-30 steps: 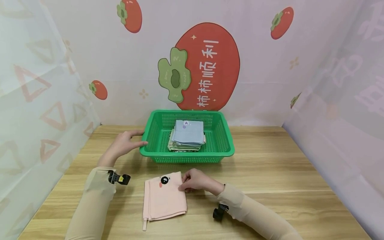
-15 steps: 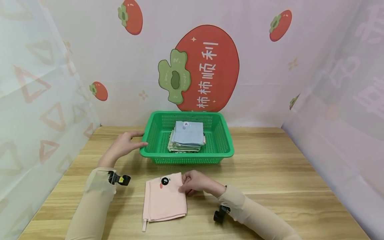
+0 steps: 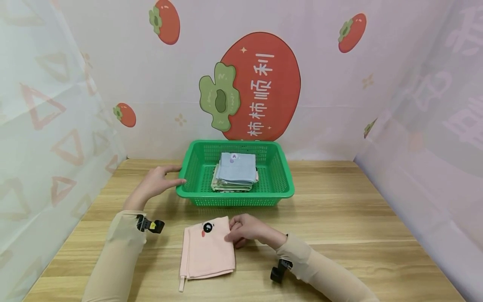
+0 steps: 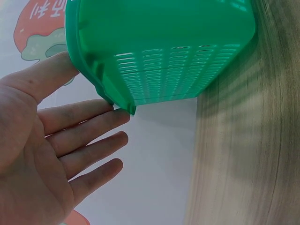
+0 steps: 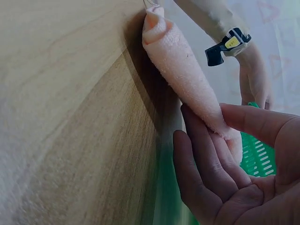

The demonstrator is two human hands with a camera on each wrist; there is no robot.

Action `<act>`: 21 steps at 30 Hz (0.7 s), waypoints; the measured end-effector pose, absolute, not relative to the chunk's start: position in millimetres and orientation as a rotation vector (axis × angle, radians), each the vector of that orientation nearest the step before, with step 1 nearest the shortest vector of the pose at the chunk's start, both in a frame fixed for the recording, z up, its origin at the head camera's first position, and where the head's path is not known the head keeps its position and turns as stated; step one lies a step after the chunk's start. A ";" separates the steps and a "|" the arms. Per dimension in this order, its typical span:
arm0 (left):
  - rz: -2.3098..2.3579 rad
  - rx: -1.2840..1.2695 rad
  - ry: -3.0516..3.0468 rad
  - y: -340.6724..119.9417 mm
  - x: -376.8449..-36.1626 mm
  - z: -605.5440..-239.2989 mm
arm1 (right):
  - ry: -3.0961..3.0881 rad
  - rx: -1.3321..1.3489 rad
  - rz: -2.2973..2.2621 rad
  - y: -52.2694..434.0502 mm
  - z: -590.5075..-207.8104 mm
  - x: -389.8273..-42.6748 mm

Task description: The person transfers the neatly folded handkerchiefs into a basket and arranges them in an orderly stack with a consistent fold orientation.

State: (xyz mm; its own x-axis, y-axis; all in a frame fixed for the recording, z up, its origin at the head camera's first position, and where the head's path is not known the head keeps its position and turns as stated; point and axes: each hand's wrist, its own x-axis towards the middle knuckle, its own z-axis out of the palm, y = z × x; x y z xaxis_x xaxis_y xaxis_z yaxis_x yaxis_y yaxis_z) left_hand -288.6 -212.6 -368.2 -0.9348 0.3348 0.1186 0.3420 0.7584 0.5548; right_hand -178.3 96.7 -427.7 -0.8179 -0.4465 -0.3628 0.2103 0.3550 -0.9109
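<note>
A folded pink towel [image 3: 207, 251] with a small black-eyed face on it lies on the wooden table near me. My right hand [image 3: 232, 230] pinches its right edge, thumb on top and fingers under the fold [image 5: 183, 70]. Behind it stands a green plastic basket [image 3: 234, 196] holding a stack of folded towels [image 3: 235, 170], a light blue one on top. My left hand [image 3: 177, 176] is open, with its straight fingers [image 4: 101, 119] touching the basket's left rim [image 4: 117, 101].
The wooden table [image 3: 339, 218] is boxed in by a back wall with persimmon pictures [image 3: 260, 84] and by translucent curtains on the left [image 3: 45, 147] and right [image 3: 434, 147]. Bare tabletop lies to the right of the basket.
My right forearm has slid slightly towards me. Both hands keep their hold and place, and the towel and basket have not moved.
</note>
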 end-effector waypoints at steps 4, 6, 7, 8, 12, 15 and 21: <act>-0.928 -0.576 -2.932 -212.5 -288.5 -367.3 | 2.017 -0.201 -1.521 96.4 -428.1 -177.6; -0.928 -0.576 -2.931 -212.7 -288.4 -367.3 | 2.006 -0.204 -1.524 96.5 -427.8 -177.3; -0.929 -0.576 -2.929 -212.7 -288.4 -367.6 | 2.002 -0.205 -1.523 96.5 -427.7 -177.3; -0.928 -0.577 -2.928 -212.7 -288.4 -368.0 | 1.998 -0.207 -1.525 96.4 -427.6 -177.0; -0.934 -0.570 -2.921 -212.6 -288.5 -369.2 | 1.978 -0.203 -1.542 95.9 -427.3 -176.3; -0.935 -0.569 -2.916 -212.8 -288.4 -369.5 | 1.971 -0.204 -1.560 95.3 -426.8 -175.9; -0.933 -0.582 -2.918 -213.0 -288.1 -368.8 | 1.988 -0.220 -1.580 94.4 -425.2 -176.0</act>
